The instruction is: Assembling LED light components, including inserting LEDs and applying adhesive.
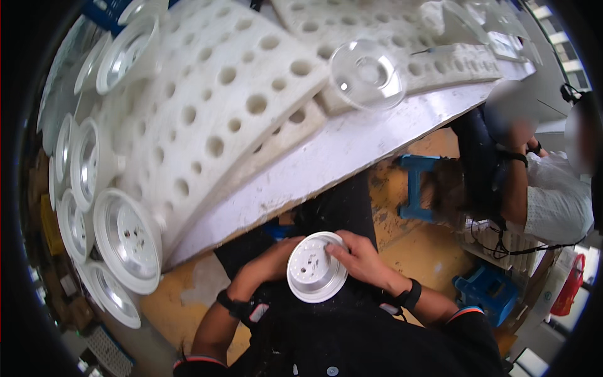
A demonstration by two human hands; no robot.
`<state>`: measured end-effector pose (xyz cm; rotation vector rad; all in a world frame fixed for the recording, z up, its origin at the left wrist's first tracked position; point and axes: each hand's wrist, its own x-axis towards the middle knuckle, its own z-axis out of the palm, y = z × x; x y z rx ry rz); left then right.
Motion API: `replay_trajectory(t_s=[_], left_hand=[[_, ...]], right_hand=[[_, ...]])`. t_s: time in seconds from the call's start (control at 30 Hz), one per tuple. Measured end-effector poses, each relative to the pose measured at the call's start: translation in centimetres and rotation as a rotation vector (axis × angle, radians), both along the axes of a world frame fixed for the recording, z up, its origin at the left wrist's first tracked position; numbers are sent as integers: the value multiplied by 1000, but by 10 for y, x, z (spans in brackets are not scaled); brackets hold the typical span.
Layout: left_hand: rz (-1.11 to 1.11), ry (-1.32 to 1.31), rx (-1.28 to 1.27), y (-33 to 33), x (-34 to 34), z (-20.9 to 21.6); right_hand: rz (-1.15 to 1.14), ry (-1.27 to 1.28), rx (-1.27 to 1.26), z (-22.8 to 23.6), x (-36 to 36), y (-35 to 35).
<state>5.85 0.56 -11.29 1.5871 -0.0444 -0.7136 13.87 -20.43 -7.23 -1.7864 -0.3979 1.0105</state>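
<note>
Two bare hands, the left hand (279, 257) and the right hand (364, 259), meet at one white bowl-shaped housing (319, 276) above the person's lap. The right hand grips its rim, thumb reaching over onto the inner face and fingers going around the outside. The left hand is at the opposite side of the rim; its fingers are hidden behind the housing, so how firmly they grip cannot be told.

The step in hand looks like steadying the housing while the right thumb works at its inside. To do this well, the left hand would best give firm support from behind, while the thumb presses lightly and evenly, clear of the small dark spots (303, 270) on the inner floor. Holding the open side turned toward the eyes makes it easier to see; too tight a pinch could let the smooth rim slip.

The housing lies between the hands, the left at its left edge and the right at its upper right, close to the torso and apart from the white tabletop (352, 147). On the tabletop are pale boards with round holes (201, 88) and a clear plastic dome (367, 75). Similar white housings (129, 242) line the left side.
</note>
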Motion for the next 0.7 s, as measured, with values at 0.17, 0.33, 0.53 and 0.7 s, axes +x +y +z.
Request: replay_trajectory(t_s=[0.17, 0.33, 0.53, 0.7], left_hand=[[131, -91, -205, 14, -25, 16], [109, -116, -406, 26, -44, -75], [281, 209, -683, 18, -10, -7], [174, 73, -543, 71, 45, 11]], right_hand=[[-102, 319, 164, -41, -20, -3], [-79, 141, 185, -63, -26, 11], [251, 29, -67, -5, 9, 14], [-395, -296, 215, 8, 94, 9]])
